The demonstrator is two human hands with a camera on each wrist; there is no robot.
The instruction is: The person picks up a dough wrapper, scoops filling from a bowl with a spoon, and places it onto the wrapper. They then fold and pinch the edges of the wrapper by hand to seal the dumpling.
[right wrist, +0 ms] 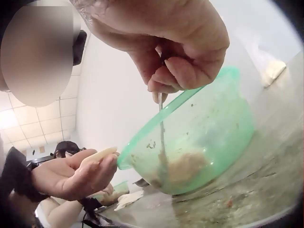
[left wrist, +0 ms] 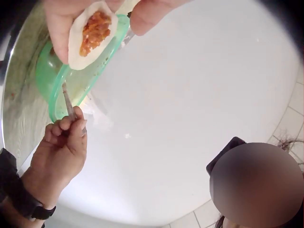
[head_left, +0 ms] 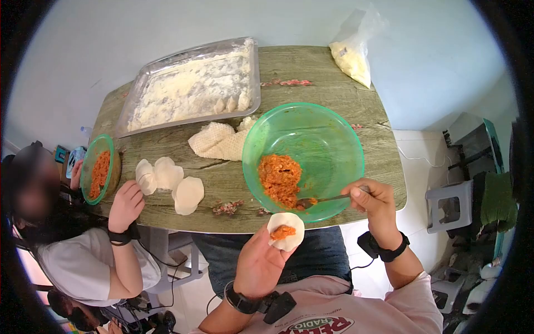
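My left hand (head_left: pixel 260 266), palm up in front of the green bowl, carries a round dumpling wrapper (head_left: pixel 298 227) across its fingers. Orange-red filling (head_left: pixel 283 232) sits in the wrapper's middle, and the left wrist view shows the thumb apart from it. My right hand (head_left: pixel 374 205) grips a metal spoon (head_left: pixel 334 197) by its handle above the bowl's right rim. The spoon's head dips into the bowl beside the mound of filling (head_left: pixel 280 178). In the right wrist view, the spoon (right wrist: pixel 161 128) reaches down inside the green bowl (right wrist: pixel 223 123).
Several loose wrappers (head_left: pixel 188 196) lie left on the table (head_left: pixel 222 189). A floured tray (head_left: pixel 189 119) stands behind, with a pale textured cloth (head_left: pixel 214 140) before it. At left, another person's hand (head_left: pixel 127 207) touches a wrapper near a smaller green bowl (head_left: pixel 114 167). A plastic bag (head_left: pixel 353 58) sits back right.
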